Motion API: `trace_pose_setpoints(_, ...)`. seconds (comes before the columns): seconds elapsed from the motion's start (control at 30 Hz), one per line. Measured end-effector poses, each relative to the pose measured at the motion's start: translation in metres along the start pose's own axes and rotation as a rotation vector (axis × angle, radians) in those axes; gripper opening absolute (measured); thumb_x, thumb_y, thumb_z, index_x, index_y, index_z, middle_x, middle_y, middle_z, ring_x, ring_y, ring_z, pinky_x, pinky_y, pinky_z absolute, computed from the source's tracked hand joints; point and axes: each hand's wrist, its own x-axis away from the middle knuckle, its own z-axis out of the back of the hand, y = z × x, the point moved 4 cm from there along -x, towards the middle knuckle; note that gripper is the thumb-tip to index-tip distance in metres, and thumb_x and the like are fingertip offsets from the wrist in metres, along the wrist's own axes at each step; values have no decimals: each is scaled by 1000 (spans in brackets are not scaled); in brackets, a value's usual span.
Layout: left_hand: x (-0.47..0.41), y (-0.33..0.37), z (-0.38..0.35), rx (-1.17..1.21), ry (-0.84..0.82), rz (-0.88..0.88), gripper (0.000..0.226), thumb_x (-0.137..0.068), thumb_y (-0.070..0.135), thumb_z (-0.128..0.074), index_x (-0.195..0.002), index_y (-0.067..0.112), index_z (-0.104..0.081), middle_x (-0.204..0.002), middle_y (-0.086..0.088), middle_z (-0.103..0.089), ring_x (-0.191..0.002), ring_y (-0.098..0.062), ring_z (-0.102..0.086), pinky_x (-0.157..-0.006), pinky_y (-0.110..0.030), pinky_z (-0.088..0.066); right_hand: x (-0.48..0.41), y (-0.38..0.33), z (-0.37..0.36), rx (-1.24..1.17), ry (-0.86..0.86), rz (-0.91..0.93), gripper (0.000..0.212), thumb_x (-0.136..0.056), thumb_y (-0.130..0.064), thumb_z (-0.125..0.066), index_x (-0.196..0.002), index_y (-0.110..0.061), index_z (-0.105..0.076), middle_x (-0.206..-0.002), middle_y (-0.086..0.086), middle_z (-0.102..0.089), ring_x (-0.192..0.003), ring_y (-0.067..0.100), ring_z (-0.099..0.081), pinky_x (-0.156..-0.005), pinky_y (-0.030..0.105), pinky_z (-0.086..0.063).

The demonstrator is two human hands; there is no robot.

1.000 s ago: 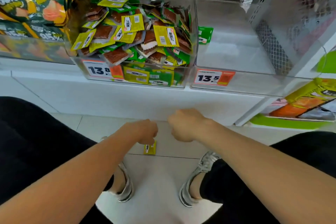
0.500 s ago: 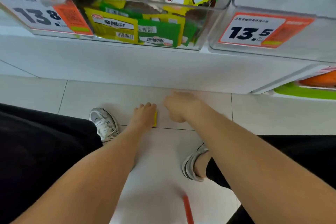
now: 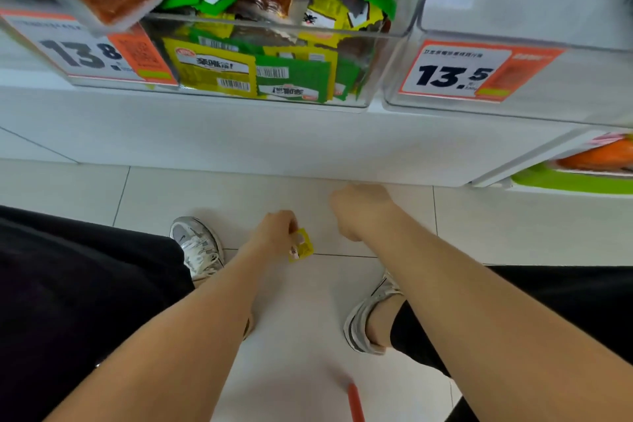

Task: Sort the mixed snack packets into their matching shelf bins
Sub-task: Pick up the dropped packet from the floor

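The yellow packet (image 3: 302, 246), a thin sliver beside flat fingers half a second ago, now shows its face, pinched at the left hand's (image 3: 274, 237) 3 o'clock, low over the floor (image 3: 171, 188). Its long axis is tilted roughly from 7 to 1 o'clock. The right hand (image 3: 359, 212), at the packet's 2 o'clock, is curled on nothing; the pickup looks done, and the next move is likely a lift towards the crowded bin (image 3: 383, 62) at 12 o'clock to check the match.

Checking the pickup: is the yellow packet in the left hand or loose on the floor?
In hand: the left hand pinches the yellow packet. Whether it clears the floor: cannot tell.
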Motion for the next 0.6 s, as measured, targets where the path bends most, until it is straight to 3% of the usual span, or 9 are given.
trace_pose_setpoints(0.1, 22, 39, 51, 13, -15, -185, 19, -95, 26, -70, -113, 23, -69, -109, -1, -70, -98, -20, -62, -85, -30, -48, 17, 8, 16, -62, -5, -52, 39, -93, -6, -64, -132, -11, -62, -129, 8, -58, -116, 30, -63, -77, 35, -47)
trace_pose_setpoints(0.2, 56, 81, 111, -80, -1, -277, 23, -100, 25, -63, -122, 20, -69, -116, -1, -62, -99, -19, -56, -84, -34, -49, 41, 9, 38, -221, -16, -37, 41, -95, -20, -67, -132, -7, -55, -129, 14, -58, -106, 31, -65, -76, 34, -51)
trace_pose_setpoints(0.33, 124, 128, 186, -187, 57, -402, 8, -90, 17, -64, -97, 21, -64, -101, -4, -66, -93, -25, -63, -74, -36, -53, 89, -8, 83, -456, -40, 34, 23, -93, -23, -68, -86, -6, -54, -90, 17, -70, -79, 33, -77, -69, 39, -65)
trace_pose_setpoints(0.47, 199, 154, 255, -222, 222, -546, 4, -75, 29, -58, -79, 27, -57, -79, 6, -60, -80, -23, -62, -63, -34, -51, 146, -24, 139, -326, 250, 142, 17, -87, -13, -58, -74, -19, -48, -73, 7, -62, -62, 26, -70, -63, 37, -63)
trace_pose_setpoints(0.6, 257, 155, 310, -79, 461, -677, 9, -81, 27, -61, -89, 30, -64, -65, 13, -58, -60, -9, -56, -52, -31, -43, 188, -20, 181, -576, 475, 194, 16, -87, -18, -61, -73, -11, -66, -62, 5, -70, -53, 18, -70, -54, 36, -61)
